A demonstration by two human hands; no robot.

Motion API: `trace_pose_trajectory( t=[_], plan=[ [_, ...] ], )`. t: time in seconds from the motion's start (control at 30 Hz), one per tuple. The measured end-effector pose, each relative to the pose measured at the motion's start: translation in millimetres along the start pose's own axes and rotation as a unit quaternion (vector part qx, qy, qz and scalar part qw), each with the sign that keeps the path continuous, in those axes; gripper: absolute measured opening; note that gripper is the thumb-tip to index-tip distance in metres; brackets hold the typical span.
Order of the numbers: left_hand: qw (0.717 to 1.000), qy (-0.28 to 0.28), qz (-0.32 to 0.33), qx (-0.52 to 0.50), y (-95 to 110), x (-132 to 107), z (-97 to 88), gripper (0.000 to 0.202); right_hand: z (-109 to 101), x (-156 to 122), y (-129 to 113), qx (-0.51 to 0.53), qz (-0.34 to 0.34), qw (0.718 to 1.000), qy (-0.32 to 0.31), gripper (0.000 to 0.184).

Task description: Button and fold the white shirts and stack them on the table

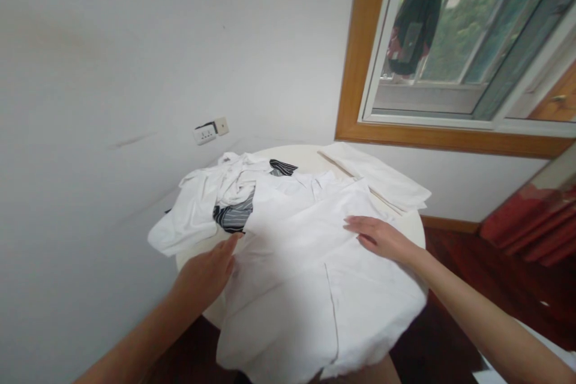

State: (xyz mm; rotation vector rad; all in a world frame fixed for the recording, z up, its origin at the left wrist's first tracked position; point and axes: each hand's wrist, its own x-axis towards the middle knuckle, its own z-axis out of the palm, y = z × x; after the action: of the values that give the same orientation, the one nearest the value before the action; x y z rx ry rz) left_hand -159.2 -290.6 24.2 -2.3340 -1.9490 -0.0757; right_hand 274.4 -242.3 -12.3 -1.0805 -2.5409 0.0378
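A white shirt (288, 288) lies spread over a round table, its lower part hanging over the near edge. At the shirt's left edge is my left hand (209, 270), fingers stretched forward and touching the cloth; some of its fingers are partly hidden. My right hand (380, 239) rests flat on the right side of the shirt, with its fingers extended and slightly apart. A long crease or seam runs down the shirt's lower half. The collar end points to the far side.
Crumpled white clothing (193, 210) and black-and-grey striped cloth (236, 216) lie at the table's left. A folded white cloth (378, 177) is at the back right. Behind the round table (297, 153) are a wall with a socket (204, 134) and a wood-framed window (450, 135).
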Motion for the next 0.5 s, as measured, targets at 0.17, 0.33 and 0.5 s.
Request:
trace_pose_trajectory(
  t=[0.17,0.33,0.5],
  plan=[
    [0.985,0.132,0.109,0.002,8.7,10.4,3.2,0.038,11.2,-15.1,24.0,-0.084,0.079,0.992,0.048,0.049],
    [0.941,0.148,0.292,-0.082,59.9,51.2,-2.2,0.031,16.3,-21.6,38.2,-0.149,0.125,0.980,0.043,0.040],
    [0.901,0.079,0.412,-0.116,102.8,102.9,14.2,0.039,9.9,-24.7,47.6,-0.191,0.195,0.962,0.024,0.041]
  ],
)
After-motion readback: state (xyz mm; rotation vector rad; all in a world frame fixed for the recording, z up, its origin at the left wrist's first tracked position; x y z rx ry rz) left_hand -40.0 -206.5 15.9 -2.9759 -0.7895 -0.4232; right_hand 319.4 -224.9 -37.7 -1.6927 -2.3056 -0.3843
